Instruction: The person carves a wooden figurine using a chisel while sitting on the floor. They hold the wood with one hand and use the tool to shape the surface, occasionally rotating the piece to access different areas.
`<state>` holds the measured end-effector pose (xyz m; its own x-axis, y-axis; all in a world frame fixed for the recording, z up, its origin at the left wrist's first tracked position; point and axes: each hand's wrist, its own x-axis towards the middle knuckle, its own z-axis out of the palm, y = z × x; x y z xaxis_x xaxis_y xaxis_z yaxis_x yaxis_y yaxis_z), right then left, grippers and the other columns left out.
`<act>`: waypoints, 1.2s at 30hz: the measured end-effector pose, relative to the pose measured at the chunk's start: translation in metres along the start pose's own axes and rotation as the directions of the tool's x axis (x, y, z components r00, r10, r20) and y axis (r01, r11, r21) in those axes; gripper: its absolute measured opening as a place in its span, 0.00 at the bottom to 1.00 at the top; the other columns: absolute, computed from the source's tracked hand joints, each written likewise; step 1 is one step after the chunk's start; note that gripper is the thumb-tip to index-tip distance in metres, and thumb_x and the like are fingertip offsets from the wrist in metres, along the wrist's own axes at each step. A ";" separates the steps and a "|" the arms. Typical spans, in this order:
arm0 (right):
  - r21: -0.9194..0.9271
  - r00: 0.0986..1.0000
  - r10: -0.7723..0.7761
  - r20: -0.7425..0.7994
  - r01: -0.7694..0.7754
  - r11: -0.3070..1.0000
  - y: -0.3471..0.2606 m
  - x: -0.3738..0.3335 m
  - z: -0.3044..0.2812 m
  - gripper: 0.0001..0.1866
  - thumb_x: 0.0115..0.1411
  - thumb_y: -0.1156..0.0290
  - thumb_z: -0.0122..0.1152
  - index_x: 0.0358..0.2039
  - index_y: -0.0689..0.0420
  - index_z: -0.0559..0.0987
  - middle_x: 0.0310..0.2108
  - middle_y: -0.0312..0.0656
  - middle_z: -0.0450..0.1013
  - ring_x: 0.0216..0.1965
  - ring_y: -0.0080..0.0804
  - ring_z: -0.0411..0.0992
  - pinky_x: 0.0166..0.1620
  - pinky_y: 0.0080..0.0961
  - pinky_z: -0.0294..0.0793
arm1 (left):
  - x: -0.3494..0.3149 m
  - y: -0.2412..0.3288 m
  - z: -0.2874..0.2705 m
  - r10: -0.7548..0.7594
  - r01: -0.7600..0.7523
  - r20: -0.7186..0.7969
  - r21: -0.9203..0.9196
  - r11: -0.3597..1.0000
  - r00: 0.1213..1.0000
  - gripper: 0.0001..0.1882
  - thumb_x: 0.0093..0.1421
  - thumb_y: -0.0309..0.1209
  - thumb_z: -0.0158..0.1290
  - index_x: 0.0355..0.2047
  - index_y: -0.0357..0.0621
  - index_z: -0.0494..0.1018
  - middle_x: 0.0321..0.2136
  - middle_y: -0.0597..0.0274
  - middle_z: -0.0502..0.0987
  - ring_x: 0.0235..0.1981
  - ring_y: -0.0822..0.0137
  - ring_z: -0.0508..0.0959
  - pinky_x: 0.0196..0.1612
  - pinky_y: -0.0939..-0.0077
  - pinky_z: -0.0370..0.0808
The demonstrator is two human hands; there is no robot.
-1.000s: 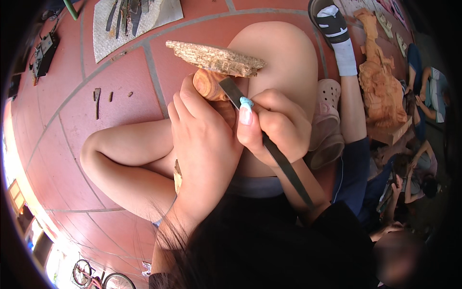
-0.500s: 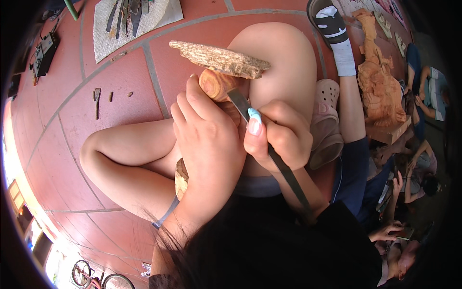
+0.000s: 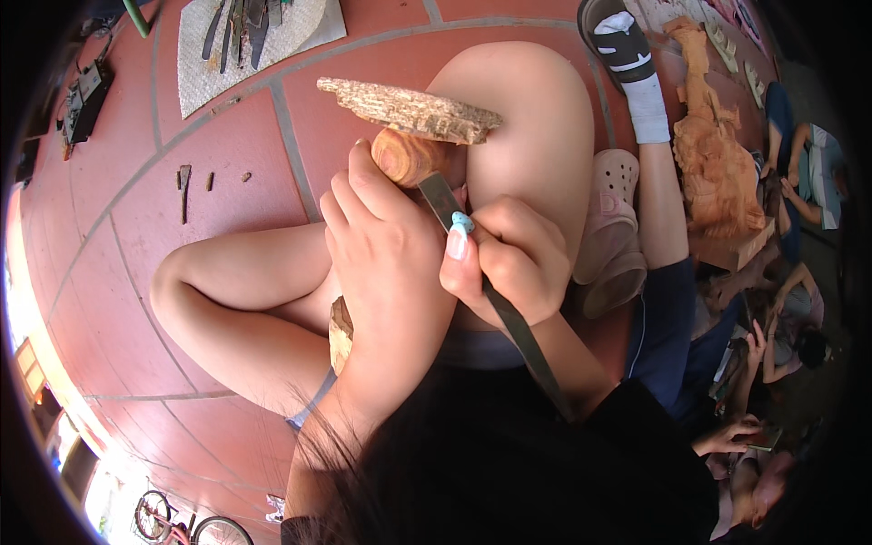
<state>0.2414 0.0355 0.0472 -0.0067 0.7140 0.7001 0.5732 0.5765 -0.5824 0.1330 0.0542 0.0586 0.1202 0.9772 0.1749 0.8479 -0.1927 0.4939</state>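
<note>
Right hand (image 3: 518, 254) is clamping a flat dark metal tool (image 3: 522, 336), thumb pressing along it and fingers curling in behind; compared with half a second back, that hand is sitting a bit further left, and the tool's far tip is ending slightly nearer and more to the left; left hand (image 3: 391, 236) is staying pretty much put, wrapping the wood from the left with its fingers lying close together.

Rounded wood (image 3: 407, 156) is peeking out just beyond the left hand's fingers, so it's sitting far and left of the right hand; the tool tip is lining up with its near right edge, can't tell if it's actually biting in; a rough slab (image 3: 409, 111) is jutting across right behind it, having slipped a touch left too; a pale chunk (image 3: 341, 336) is poking out left of the left wrist.
</note>
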 end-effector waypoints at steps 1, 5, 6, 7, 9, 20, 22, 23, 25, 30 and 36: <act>0.017 1.000 0.002 -0.027 -0.002 1.000 0.000 0.004 -0.001 0.09 0.59 0.81 0.61 0.26 0.61 0.69 0.20 0.44 0.70 0.16 0.30 0.65 0.20 0.25 0.67 | 0.000 -0.001 0.000 -0.001 0.001 -0.001 -0.014 1.000 1.000 0.34 0.56 0.33 0.56 0.57 0.22 0.58 0.39 0.42 0.69 0.39 0.45 0.71 0.44 0.57 0.71; 0.035 0.999 0.010 -0.037 -0.009 0.999 0.004 0.010 0.000 0.09 0.58 0.81 0.62 0.26 0.61 0.70 0.20 0.43 0.70 0.16 0.29 0.65 0.20 0.25 0.66 | 0.000 0.002 -0.002 0.020 -0.020 -0.008 0.001 1.000 1.000 0.33 0.56 0.32 0.56 0.57 0.23 0.59 0.39 0.43 0.69 0.39 0.46 0.71 0.43 0.58 0.71; 0.020 1.000 0.012 -0.015 -0.012 1.000 0.003 0.007 -0.001 0.09 0.58 0.81 0.62 0.26 0.61 0.69 0.21 0.43 0.70 0.17 0.29 0.65 0.20 0.25 0.66 | 0.000 -0.002 0.000 0.030 -0.030 -0.002 0.026 0.999 1.000 0.33 0.56 0.32 0.56 0.56 0.23 0.59 0.39 0.43 0.69 0.39 0.45 0.71 0.43 0.58 0.71; 0.005 1.000 0.014 0.006 -0.014 1.000 0.002 0.004 -0.001 0.10 0.58 0.81 0.62 0.26 0.61 0.69 0.21 0.43 0.70 0.17 0.29 0.65 0.20 0.25 0.67 | 0.000 -0.004 0.001 0.040 -0.040 0.004 0.051 0.998 0.999 0.32 0.56 0.31 0.56 0.56 0.23 0.59 0.39 0.43 0.69 0.39 0.45 0.71 0.43 0.58 0.72; 0.034 1.000 0.005 0.005 -0.005 0.999 0.000 0.007 -0.003 0.10 0.58 0.82 0.62 0.26 0.61 0.69 0.22 0.44 0.71 0.18 0.29 0.66 0.21 0.25 0.67 | 0.001 -0.001 -0.002 0.033 -0.033 -0.012 0.052 0.998 0.999 0.32 0.56 0.31 0.56 0.56 0.23 0.59 0.38 0.43 0.69 0.39 0.45 0.71 0.43 0.57 0.71; 0.070 0.992 0.121 -0.040 -0.118 0.991 0.003 0.014 -0.003 0.11 0.63 0.80 0.59 0.24 0.61 0.68 0.19 0.44 0.71 0.17 0.28 0.66 0.20 0.25 0.66 | 0.002 -0.001 -0.005 0.029 -0.029 0.005 -0.052 0.998 1.000 0.32 0.55 0.30 0.57 0.56 0.24 0.59 0.39 0.41 0.69 0.40 0.43 0.71 0.43 0.55 0.71; 0.041 0.993 0.115 -0.024 -0.114 0.993 0.000 0.009 -0.002 0.11 0.62 0.80 0.60 0.25 0.61 0.68 0.20 0.44 0.72 0.18 0.29 0.67 0.22 0.25 0.67 | 0.002 0.000 -0.005 0.005 -0.005 0.016 -0.034 0.999 1.000 0.32 0.55 0.30 0.57 0.55 0.24 0.59 0.39 0.41 0.69 0.40 0.43 0.71 0.43 0.55 0.71; 0.042 0.995 0.104 -0.011 -0.103 0.994 -0.002 0.006 -0.002 0.10 0.62 0.80 0.60 0.25 0.61 0.69 0.21 0.45 0.72 0.18 0.30 0.68 0.23 0.25 0.68 | 0.003 -0.001 -0.005 0.001 0.000 0.027 -0.033 0.999 1.000 0.32 0.55 0.30 0.57 0.55 0.24 0.59 0.39 0.41 0.69 0.40 0.43 0.71 0.43 0.55 0.71; 0.072 0.997 0.078 -0.011 -0.077 0.994 -0.003 0.010 -0.003 0.10 0.61 0.80 0.60 0.25 0.61 0.68 0.21 0.45 0.71 0.18 0.30 0.67 0.22 0.25 0.67 | 0.003 -0.003 -0.005 -0.007 0.009 0.048 -0.031 0.999 0.999 0.32 0.55 0.31 0.56 0.55 0.24 0.59 0.39 0.41 0.69 0.40 0.43 0.71 0.43 0.55 0.71; 0.050 0.998 0.057 -0.009 -0.056 0.997 -0.001 0.012 0.000 0.08 0.61 0.81 0.60 0.28 0.61 0.69 0.21 0.45 0.72 0.18 0.29 0.67 0.21 0.25 0.67 | 0.003 -0.003 -0.004 0.029 -0.029 0.017 0.019 0.999 0.999 0.31 0.55 0.29 0.55 0.56 0.24 0.59 0.39 0.42 0.69 0.40 0.44 0.71 0.42 0.56 0.71; 0.002 0.998 0.021 -0.052 -0.021 1.000 -0.001 0.014 0.005 0.09 0.60 0.81 0.61 0.28 0.62 0.69 0.21 0.44 0.70 0.17 0.29 0.64 0.19 0.26 0.65 | 0.000 0.000 -0.001 -0.003 0.003 0.029 0.004 1.000 1.000 0.31 0.56 0.30 0.54 0.56 0.24 0.59 0.39 0.43 0.69 0.40 0.47 0.72 0.43 0.57 0.72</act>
<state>0.2367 0.0467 0.0559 0.0479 0.7044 0.7082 0.5713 0.5623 -0.5979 0.1321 0.0546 0.0594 0.1326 0.9800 0.1486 0.8505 -0.1895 0.4907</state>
